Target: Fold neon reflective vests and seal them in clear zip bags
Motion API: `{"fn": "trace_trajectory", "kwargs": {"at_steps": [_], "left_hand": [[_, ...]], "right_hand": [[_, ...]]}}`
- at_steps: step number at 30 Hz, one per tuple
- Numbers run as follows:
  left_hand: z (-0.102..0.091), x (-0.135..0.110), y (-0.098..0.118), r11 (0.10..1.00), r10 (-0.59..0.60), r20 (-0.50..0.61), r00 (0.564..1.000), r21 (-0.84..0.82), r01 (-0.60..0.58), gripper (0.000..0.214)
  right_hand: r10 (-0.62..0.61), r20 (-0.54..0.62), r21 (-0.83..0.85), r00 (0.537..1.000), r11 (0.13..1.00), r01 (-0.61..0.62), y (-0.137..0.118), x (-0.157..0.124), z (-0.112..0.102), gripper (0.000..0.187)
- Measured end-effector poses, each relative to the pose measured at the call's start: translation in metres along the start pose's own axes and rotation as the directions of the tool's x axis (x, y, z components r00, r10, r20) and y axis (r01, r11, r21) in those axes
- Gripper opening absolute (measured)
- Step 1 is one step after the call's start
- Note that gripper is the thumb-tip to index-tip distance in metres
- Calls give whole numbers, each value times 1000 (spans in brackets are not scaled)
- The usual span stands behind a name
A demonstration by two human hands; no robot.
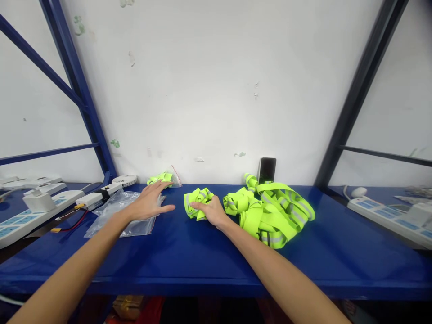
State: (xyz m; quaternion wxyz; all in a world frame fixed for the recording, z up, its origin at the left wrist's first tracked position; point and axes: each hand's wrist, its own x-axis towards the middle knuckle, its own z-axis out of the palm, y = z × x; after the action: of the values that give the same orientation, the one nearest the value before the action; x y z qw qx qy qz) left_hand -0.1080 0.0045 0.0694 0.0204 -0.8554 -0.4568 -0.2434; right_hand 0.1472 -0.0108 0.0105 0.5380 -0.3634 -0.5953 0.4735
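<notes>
My right hand (213,211) grips a bundled neon-yellow reflective strap (195,198) with grey stripes, its thumb lying over the front. To the left, my left hand (150,202) is held with fingers and thumb apart, above some clear plastic bags (138,227), and nothing is in it. Beyond its fingertips, another yellow bundle (160,178) lies in a clear bag (176,176) with a red edge. A large heap of the same yellow straps (270,211) rests right of my right hand, some rolled and some loose.
A dark-screened phone (267,169) leans on the wall behind the heap. On the left are a small white fan (124,180), a red-black cable (76,224) and a power strip (43,216). Another power strip (388,218) lies at right. Blue posts flank the blue table (202,256).
</notes>
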Motion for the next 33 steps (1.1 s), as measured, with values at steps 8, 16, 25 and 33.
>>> {"fn": "trace_trajectory", "kwargs": {"at_steps": [8, 16, 25, 33], "left_hand": [[-11, -25, -51, 984, -36, 98, 995, 175, 18, 91], [2, -9, 27, 983, 128, -120, 985, 149, -110, 104], [50, 15, 51, 961, 277, -220, 935, 66, -269, 99], [52, 10, 52, 930, 356, -323, 877, 214, -299, 87]], "right_hand": [[106, 122, 241, 987, 961, -133, -12, -3, 15, 41], [182, 97, 568, 979, 798, -205, -25, -2, 9, 39], [169, 48, 536, 984, 827, -168, -34, 0, -6, 38], [115, 13, 512, 993, 852, -106, -31, 2, -3, 38]]}}
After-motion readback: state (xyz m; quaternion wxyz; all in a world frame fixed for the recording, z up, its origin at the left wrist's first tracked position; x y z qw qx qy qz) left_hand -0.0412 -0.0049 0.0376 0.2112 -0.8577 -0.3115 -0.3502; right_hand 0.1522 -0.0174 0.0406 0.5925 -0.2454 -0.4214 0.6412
